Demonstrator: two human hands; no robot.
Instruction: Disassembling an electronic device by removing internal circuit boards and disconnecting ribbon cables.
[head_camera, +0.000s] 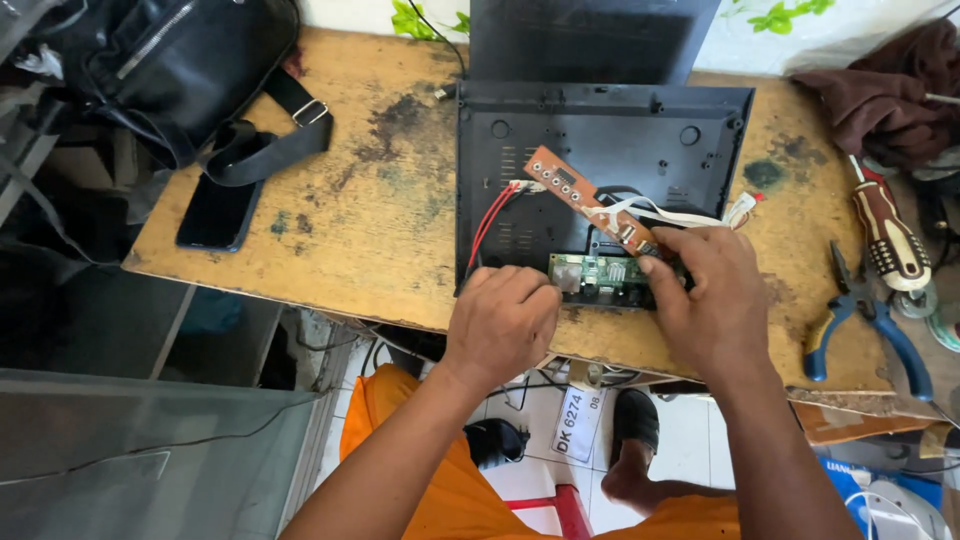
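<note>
I see my left hand (503, 322) curled at the near edge of the black plastic casing (600, 160), fingers bent and pressed together against the left end of the small green circuit board (598, 277) — whether they actually pinch it I cannot tell. My right hand (712, 302) rests on the board's right end, thumb and forefinger pressed down onto it. The board sits at the casing's near rim, on the stained wooden table (370, 220). A narrow orange circuit board (575, 192) lies tilted just above, with red wires (490, 222) beside it. Blue-handled pliers (868, 322) and a screwdriver (885, 232) lie to the right.
</note>
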